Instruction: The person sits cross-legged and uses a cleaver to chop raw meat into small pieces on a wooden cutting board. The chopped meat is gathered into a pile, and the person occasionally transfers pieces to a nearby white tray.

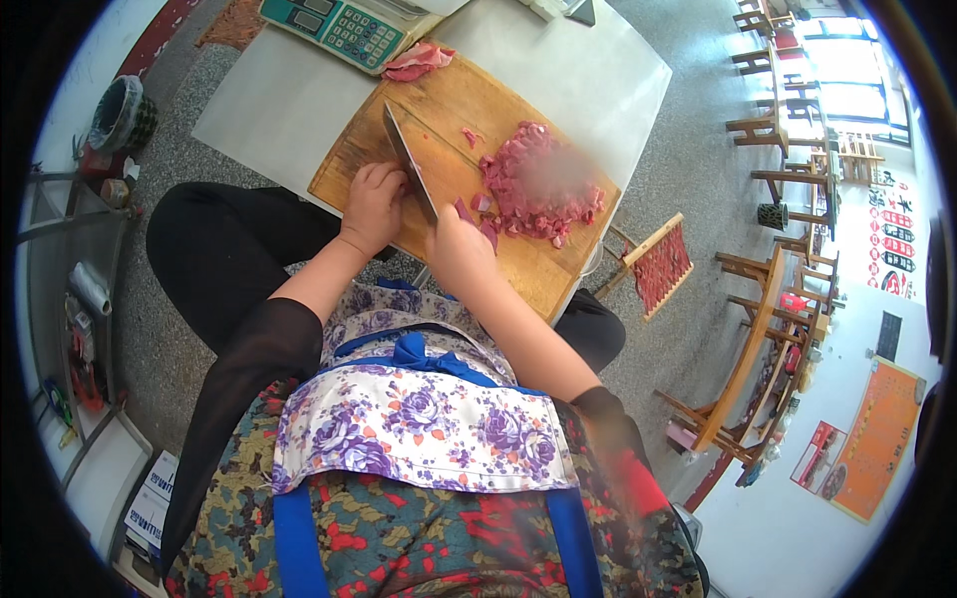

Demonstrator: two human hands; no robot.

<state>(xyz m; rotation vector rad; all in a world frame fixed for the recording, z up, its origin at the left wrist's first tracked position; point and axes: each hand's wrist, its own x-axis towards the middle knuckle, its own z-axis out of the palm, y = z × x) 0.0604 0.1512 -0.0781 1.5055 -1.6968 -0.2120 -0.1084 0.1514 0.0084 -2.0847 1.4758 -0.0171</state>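
My right hand grips a kitchen knife by its handle, with the long blade slanting away over a wooden cutting board. Left of the blade, my left hand rests on the board with curled fingertips close to the steel. Whatever lies under those fingers is hidden. Some strips of raw meat lie just right of my right hand. Beyond them is a heap of chopped raw meat, partly blurred by a smudge in the view. An uncut piece of meat sits at the board's far edge.
A digital scale stands at the far left of the pale tabletop, against the uncut meat. A small folding stool is on the floor at right. Wooden tables and benches line the right side; a lined bin stands left.
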